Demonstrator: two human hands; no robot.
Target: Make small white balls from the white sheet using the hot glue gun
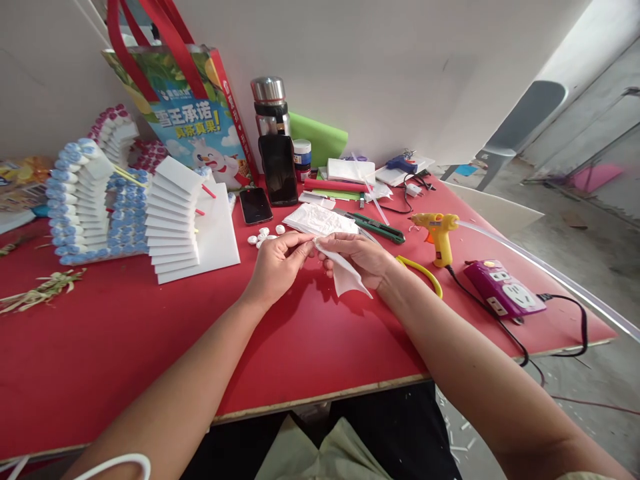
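My left hand [283, 262] and my right hand [357, 257] meet above the red table, fingertips pinched close together. Between them is a thin white sheet of paper or tissue [347, 277], its loose end hanging below my right hand. Both hands grip its upper end, where the fingers hide the detail. Just beyond my left hand lie several small white rolled pieces [263, 235]. A stack of similar white sheets [320, 219] rests behind my hands.
To the left stand layered white-and-blue crafted pieces [83, 200] and a white fan-like stack [173, 223]. Behind are a shopping bag [195, 120], a thermos [270, 107] and phones [255, 205]. On the right are a green utility knife [377, 227], yellow glue gun [439, 239] and purple power strip [505, 288].
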